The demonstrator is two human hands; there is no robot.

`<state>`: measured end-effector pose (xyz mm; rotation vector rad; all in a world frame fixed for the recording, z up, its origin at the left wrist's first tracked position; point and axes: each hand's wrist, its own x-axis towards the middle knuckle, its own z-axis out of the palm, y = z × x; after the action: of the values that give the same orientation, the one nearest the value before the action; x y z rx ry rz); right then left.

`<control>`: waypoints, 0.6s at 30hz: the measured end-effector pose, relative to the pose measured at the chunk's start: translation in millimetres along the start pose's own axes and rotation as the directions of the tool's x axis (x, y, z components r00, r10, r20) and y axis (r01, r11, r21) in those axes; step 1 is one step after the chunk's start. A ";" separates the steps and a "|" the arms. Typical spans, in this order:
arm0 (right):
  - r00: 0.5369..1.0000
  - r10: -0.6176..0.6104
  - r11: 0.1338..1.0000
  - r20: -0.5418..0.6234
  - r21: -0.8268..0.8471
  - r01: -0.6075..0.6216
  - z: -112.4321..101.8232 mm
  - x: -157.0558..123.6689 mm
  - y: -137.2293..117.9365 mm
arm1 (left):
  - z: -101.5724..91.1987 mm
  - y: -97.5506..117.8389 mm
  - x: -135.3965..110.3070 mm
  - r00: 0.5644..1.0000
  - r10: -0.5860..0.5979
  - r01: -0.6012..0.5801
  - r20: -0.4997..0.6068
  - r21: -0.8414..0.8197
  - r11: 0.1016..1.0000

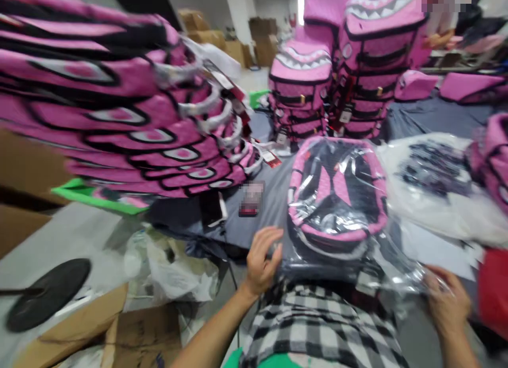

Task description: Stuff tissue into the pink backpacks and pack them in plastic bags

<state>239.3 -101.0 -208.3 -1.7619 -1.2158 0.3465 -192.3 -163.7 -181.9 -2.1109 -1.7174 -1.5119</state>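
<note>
A pink and black backpack (337,193) lies on the grey table (273,198) inside a clear plastic bag (357,262). My left hand (262,259) pinches the bag's near left edge, fingers curled on the film. My right hand (446,302) grips the bag's near right corner, where the plastic bunches up. The open end of the bag faces my checked shirt.
A tall stack of pink backpacks (130,108) leans at the left. More stand upright at the back (341,71). A pile of plastic bags (436,182) lies to the right. Cardboard boxes (130,331) and a black round base (47,291) are on the floor at the left. A person (440,24) stands at the far right.
</note>
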 end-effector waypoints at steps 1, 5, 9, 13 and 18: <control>0.998 0.063 0.997 -0.013 0.052 -0.062 -5.6 -2.8 -2.8 | 1.3 19.8 -11.3 0.989 0.114 -0.101 0.097 -0.130 0.986; 0.970 0.239 0.961 -0.032 0.151 -0.232 -34.4 -27.9 2.3 | 20.5 68.7 -36.2 0.665 0.425 0.019 0.614 -0.584 0.812; 0.935 0.215 0.969 0.280 0.054 -0.239 -54.9 -70.6 11.3 | 69.3 88.2 -39.2 0.590 0.276 0.209 0.759 -0.474 0.855; 0.947 -0.270 0.949 0.172 -0.117 0.292 -39.8 -87.6 -3.2 | 119.8 102.8 -42.7 0.718 0.123 0.278 0.685 -0.445 0.851; 0.772 -0.472 0.794 0.425 -0.175 0.582 -2.9 -55.9 -25.0 | 140.5 113.5 -71.2 0.660 -0.101 0.459 0.744 -0.294 0.838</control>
<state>200.5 -148.0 -201.1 -1.5344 -2.0714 0.1491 -9.9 -182.4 -245.5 -3.1259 -2.1721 -1.3538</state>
